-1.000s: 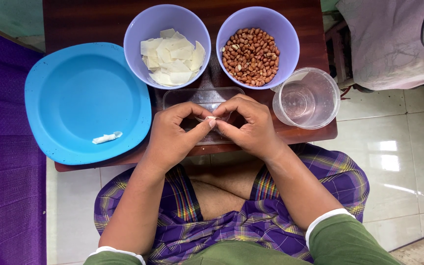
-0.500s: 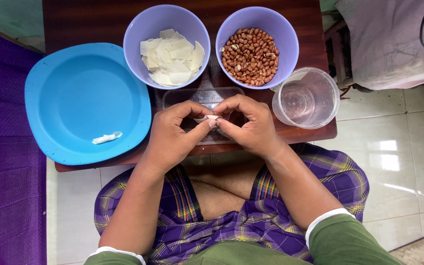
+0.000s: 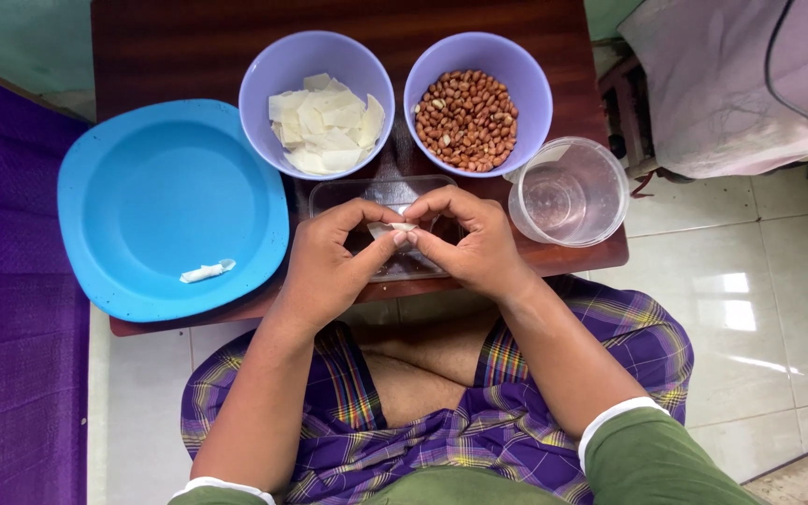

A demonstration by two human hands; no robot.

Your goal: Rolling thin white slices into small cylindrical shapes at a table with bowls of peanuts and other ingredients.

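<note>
I pinch a small white wrapper (image 3: 393, 227) between my fingertips, half folded, lying flat and level over the clear tray (image 3: 348, 194). It sits at six o'clock from the gap between the bowls.

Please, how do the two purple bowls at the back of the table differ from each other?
The left purple bowl holds pale, flat, white wrapper pieces; the right purple bowl holds small reddish-brown peanuts. The left purple bowl sits next to the blue plate, while the right purple bowl sits next to the clear plastic cup. Both bowls look alike in colour, round shape and size, and both stand upright on the dark wooden table.
</note>
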